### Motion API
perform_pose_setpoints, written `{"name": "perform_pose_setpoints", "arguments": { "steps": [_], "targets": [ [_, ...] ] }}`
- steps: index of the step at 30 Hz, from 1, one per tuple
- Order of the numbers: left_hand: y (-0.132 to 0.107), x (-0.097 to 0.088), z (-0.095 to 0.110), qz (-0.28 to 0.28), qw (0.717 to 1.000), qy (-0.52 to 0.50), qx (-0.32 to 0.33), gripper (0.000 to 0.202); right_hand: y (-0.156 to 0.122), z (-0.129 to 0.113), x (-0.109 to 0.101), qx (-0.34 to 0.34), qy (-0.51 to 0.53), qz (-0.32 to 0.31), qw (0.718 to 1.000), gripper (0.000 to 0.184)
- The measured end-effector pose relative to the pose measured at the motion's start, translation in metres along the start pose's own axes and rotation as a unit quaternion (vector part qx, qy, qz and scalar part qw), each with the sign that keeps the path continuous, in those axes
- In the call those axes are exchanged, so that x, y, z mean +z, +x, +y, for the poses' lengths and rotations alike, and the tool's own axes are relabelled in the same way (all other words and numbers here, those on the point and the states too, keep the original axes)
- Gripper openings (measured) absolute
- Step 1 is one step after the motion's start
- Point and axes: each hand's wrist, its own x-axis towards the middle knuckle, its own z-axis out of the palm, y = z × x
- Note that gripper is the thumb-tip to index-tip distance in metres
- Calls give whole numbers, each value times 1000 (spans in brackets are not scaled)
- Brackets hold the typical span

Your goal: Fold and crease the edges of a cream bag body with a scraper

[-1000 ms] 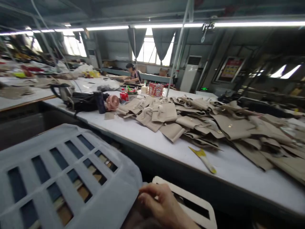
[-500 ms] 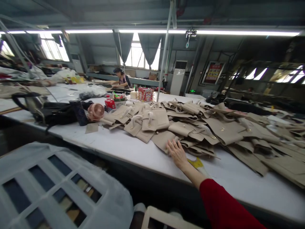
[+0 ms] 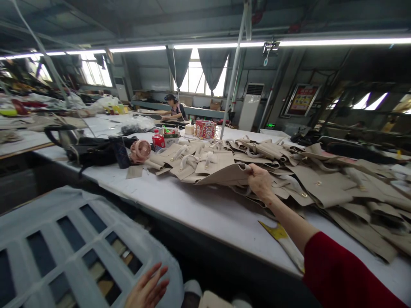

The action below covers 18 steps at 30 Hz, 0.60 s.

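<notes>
At the lower left, a pale slotted panel [image 3: 154, 241] shows tan, brown and dark shapes through its openings. Beyond it, along the far part of a white-topped table [image 3: 180, 209], lie a black bag [image 3: 93, 149], its contents hidden, a dark tumbler [image 3: 118, 152] and a pink fan [image 3: 140, 151]. Low in front of the panel, the person's left hand [image 3: 149, 287] is empty, fingers spread loosely. Next on the table come a red bottle [image 3: 158, 139] and a small open box [image 3: 171, 137] with green items poking out. Behind them a co-worker [image 3: 175, 110] sits at another table. Then stands a red patterned box [image 3: 205, 129]; its contents cannot be seen. At centre, a tan piece [image 3: 221, 176] is raised at the front of the heap, its right edge pinched in the right hand [image 3: 260, 183]. Under the red-sleeved forearm lies a yellow-and-white tool [image 3: 276, 232]. Rightward spreads a pile of tan pieces [image 3: 330, 188], some with handles and metal fittings.
</notes>
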Motion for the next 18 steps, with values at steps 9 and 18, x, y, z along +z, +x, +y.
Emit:
{"name": "perform_pose_setpoints", "arguments": {
  "steps": [9,18],
  "targets": [
    [-6,146,15,-118,988,-86,-44,17,-70,-39,-81,142,425,-41,893,31],
    [-50,114,20,-137,981,105,91,26,-194,-43,-103,297,609,-10,736,41]
  ]
}}
